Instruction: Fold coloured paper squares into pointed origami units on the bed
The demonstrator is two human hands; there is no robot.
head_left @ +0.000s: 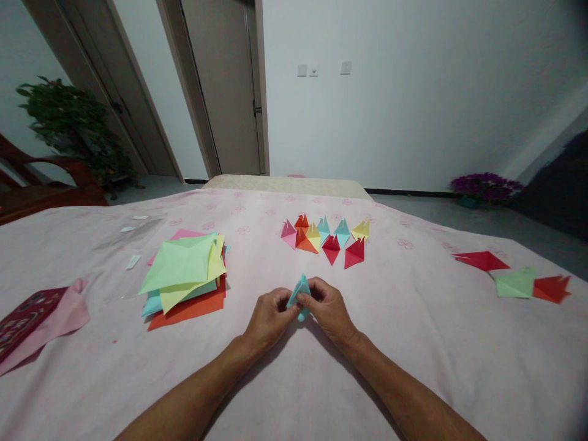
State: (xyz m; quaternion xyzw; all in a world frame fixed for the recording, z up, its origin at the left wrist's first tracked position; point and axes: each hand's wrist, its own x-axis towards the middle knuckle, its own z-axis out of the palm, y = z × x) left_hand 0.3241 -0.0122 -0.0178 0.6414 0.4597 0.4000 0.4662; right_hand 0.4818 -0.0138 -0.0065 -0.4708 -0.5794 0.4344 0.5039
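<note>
At the far left edge of the table [413, 355], which is covered by a pink cloth, we see a dark red packet [22, 318] with a pink sheet [67, 313] lying partly over it. Further in sits a loose stack of coloured sheets [184, 275], with green and yellow on top and blue and orange beneath.

Our left hand [269, 320] rests low on the cloth near the table's middle. Its fingers [288, 308] are closed in a pinch on the left side of the small folded paper [299, 290]. This blue-green piece stands just above the cloth between both hands. Our right hand [329, 312] meets it from the other side, its fingertips closed on the right edge, so both hands grip the same piece.

We judge the paper to be very light and thin. It looks stiff along its creases, is easily crushed or torn, and is a little slick. It is best held by fingertip pinches on the folded edges rather than on the free point.

Behind the hands lies a cluster of folded pieces [324, 236] in pink, orange, yellow, blue and red. Well apart at the right lie a red piece [480, 260], a green piece [517, 285] and an orange-red piece [551, 288].
</note>
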